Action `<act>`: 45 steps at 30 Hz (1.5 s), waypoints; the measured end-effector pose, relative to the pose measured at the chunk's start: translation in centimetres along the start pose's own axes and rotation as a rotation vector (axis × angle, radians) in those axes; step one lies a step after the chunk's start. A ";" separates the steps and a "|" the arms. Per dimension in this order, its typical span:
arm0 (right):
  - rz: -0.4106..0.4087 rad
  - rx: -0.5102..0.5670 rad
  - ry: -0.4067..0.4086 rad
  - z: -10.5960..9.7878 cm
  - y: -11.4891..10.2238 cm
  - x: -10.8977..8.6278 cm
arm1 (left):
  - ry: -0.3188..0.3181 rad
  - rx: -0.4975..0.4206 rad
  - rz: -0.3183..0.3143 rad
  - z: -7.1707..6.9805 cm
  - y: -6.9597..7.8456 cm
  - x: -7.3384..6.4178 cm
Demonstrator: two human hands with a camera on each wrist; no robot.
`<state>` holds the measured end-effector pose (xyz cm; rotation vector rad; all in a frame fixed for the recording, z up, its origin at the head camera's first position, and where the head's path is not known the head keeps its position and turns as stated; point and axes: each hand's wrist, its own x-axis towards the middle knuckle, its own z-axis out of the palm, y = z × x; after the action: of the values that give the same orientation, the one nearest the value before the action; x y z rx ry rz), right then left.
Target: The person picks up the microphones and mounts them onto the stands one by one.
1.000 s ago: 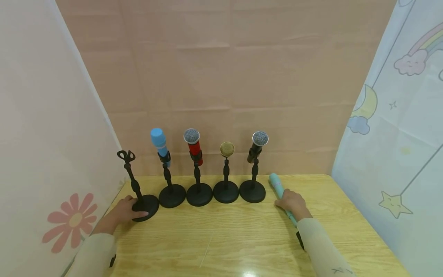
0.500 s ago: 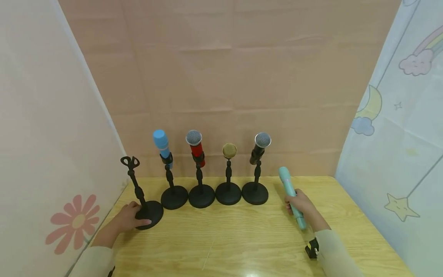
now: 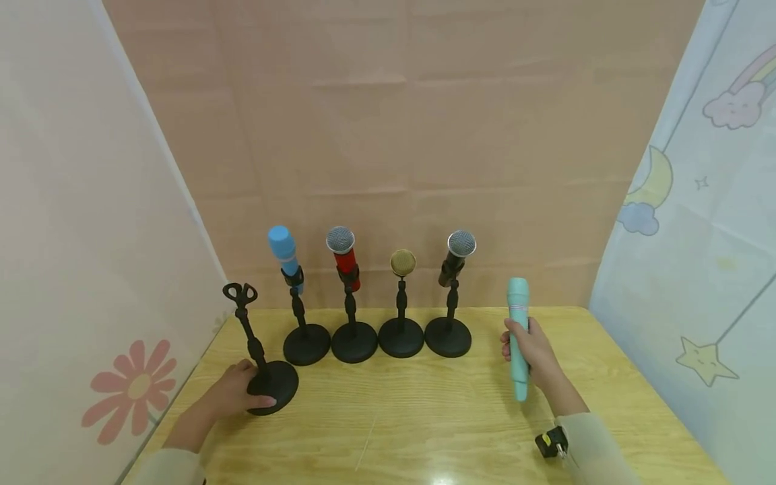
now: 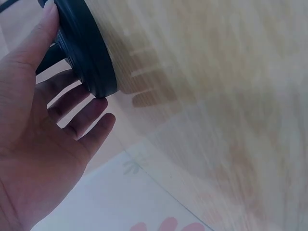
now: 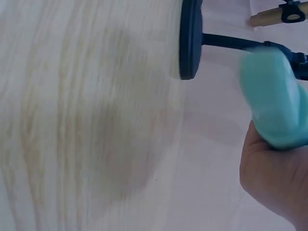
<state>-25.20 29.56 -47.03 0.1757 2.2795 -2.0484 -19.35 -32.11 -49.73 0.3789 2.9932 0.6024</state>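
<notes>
My left hand (image 3: 233,393) grips the round base of a black microphone stand (image 3: 274,386), thumb on top and fingers at the rim. The stand's clip (image 3: 240,294) holds nothing. In the left wrist view the base (image 4: 94,53) sits between thumb and fingers. At the right, my right hand (image 3: 533,350) holds a mint-green microphone (image 3: 518,306) round its handle, head pointing away from me. The right wrist view shows the microphone's tail end (image 5: 272,91) blurred, above the wood.
Along the back stand more black stands, with a blue microphone (image 3: 283,248), a red one (image 3: 344,259), a gold-headed one (image 3: 403,263) and a black one (image 3: 456,256). Curtains (image 3: 388,135) close off the back and sides of the wooden table (image 3: 412,417).
My right hand has picked the mint-green microphone up off the table and straightened it. My left hand has drawn its stand towards me and a little to the right.
</notes>
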 end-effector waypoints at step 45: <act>-0.336 0.132 0.066 5.4 -5.1 -5.5 | -0.049 0.150 0.106 4.8 11.7 -0.5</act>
<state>-20.50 23.45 -41.87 -0.1455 2.3466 -2.3868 -15.69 -19.99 -49.55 0.5567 2.9951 0.3704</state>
